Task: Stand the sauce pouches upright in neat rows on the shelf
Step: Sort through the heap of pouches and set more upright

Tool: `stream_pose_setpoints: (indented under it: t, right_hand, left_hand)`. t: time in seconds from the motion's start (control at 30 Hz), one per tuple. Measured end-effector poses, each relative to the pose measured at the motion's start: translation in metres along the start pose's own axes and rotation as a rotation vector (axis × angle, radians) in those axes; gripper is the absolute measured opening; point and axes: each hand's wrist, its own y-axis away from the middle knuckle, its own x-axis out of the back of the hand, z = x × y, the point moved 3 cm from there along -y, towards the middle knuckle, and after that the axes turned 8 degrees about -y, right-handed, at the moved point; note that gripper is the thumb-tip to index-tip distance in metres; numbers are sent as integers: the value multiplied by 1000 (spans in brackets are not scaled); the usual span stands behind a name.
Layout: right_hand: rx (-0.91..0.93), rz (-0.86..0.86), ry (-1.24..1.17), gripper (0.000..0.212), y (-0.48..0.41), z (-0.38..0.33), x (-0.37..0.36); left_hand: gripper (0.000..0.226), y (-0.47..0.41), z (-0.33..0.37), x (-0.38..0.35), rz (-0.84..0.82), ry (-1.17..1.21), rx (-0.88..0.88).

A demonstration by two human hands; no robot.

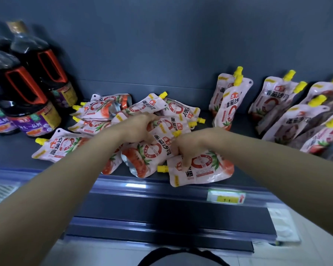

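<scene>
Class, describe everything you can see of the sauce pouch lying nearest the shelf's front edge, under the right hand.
The front pouch is glossy pink-white film printed with a red ring, tomatoes and Chinese characters. Its yellow cap points left. It lies flat, its near side overhanging the front edge of the shelf. Fingers of the right hand curl onto its far edge; a firm hold cannot be told.

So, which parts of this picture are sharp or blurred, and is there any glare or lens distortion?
Head view: the lying pouches in the centre are fairly sharp, the standing pouches at the right edge are smeared. Head view: glare sits on the dark bottles at left. Head view: the wide lens bows the shelf edge and stretches the forearms.
</scene>
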Motion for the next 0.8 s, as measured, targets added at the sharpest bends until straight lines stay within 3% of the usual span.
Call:
stream_pose_setpoints:
  t: [0.37,0.6,0.7,0.8]
  right_hand:
    - [-78,38,-113,66,-3,12,-8]
    - [-104,37,-202,63,9,26,-6]
    - [-111,52,-209,48,19,35,-1]
    - [-76,100,-253,28,27,42,7]
  left_hand:
    - [84,-5,9,-6,-47,-24,8]
    - [92,-15,11,-8,-111,4,45]
    - [94,-19,16,-7,-112,-29,72]
    - [72,-21,27,-8,-150,-80,75]
